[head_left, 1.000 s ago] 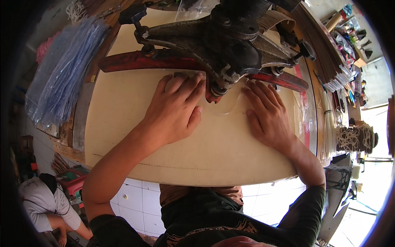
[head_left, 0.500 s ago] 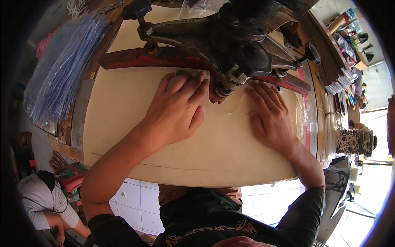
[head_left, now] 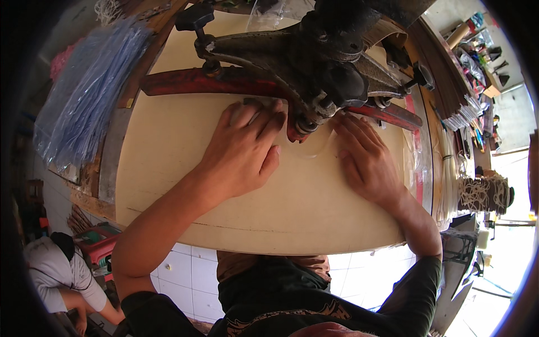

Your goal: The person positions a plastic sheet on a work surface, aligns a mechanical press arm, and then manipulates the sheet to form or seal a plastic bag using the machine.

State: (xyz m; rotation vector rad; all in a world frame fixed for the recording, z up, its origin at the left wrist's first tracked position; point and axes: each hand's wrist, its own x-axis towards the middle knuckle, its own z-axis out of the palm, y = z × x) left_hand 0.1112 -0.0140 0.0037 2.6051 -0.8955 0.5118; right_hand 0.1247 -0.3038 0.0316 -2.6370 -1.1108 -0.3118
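Note:
A pale tan board [head_left: 269, 219] lies in front of me under a dark metal clamp-like machine head [head_left: 331, 67] with black knobs and a red bar [head_left: 213, 81]. My left hand [head_left: 241, 149] rests palm down on the board, fingers slightly bent and apart, with its fingertips at the near edge of the bar. A small dark piece shows by those fingertips; I cannot make out what it is. Right of the bar's middle prong, my right hand [head_left: 368, 157] lies with its fingers stretched toward the bar. A faint clear curved edge [head_left: 320, 150] runs between the hands.
A stack of clear bluish plastic sleeves [head_left: 92, 92] lies at the left. Along the right side are a bundle of pale strips [head_left: 448, 174] and a spool of cord [head_left: 485, 190]. Another person [head_left: 62, 275] sits low at the lower left, near a red container [head_left: 98, 238].
The machine head and its bar appear slightly lower and tilted in view, with the background shifting a little too. Both hands stay in nearly the same place.

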